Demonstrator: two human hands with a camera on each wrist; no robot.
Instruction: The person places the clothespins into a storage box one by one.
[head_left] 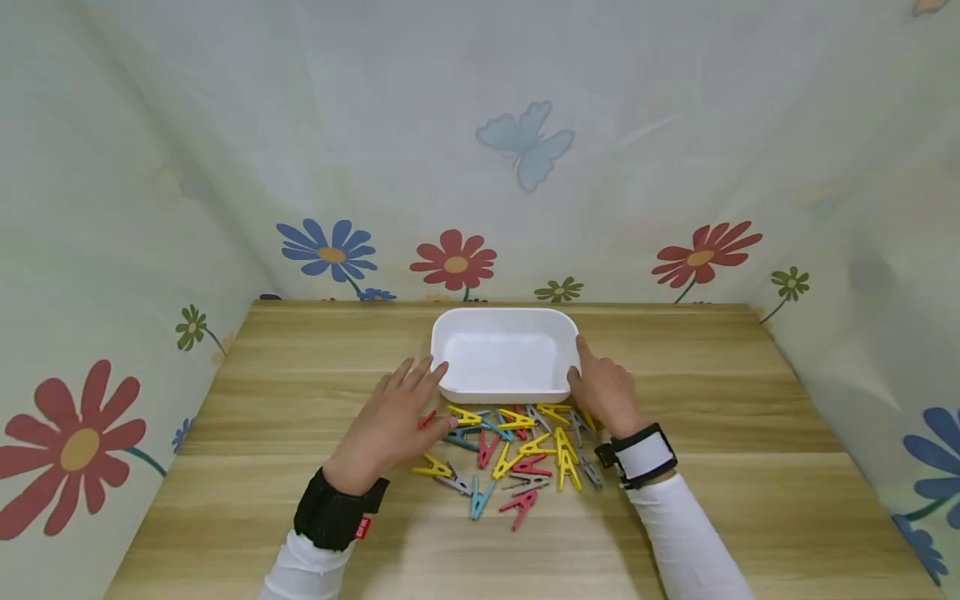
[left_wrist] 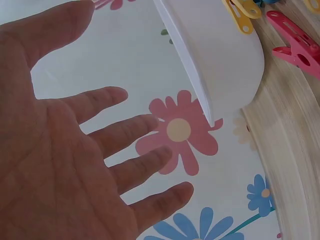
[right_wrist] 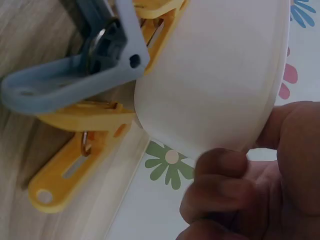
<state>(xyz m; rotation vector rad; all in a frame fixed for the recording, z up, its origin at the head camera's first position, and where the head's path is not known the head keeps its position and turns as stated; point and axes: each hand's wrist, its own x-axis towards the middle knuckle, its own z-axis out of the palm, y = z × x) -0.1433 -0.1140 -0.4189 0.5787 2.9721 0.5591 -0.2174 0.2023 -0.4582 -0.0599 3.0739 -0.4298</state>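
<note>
A white plastic basin (head_left: 504,360), rectangular with rounded corners, stands upright near the table's back edge with nothing in it. My right hand (head_left: 609,393) holds its right side; in the right wrist view the thumb is at the rim and curled fingers (right_wrist: 222,190) are against the outer wall. Beside the basin's left end is my left hand (head_left: 390,421), its fingers (left_wrist: 125,135) spread and extended, holding nothing. Clothespins lie scattered in front of the basin, among them yellow (head_left: 567,471), red (head_left: 520,506), light blue (head_left: 480,500) and grey (head_left: 589,472) ones.
The wood-grain table (head_left: 300,400) is closed in at the back and both sides by a pale curtain (head_left: 390,150) printed with flowers and a butterfly. Each wrist wears a strap, the left one black (head_left: 330,512), the right one black and white (head_left: 647,455).
</note>
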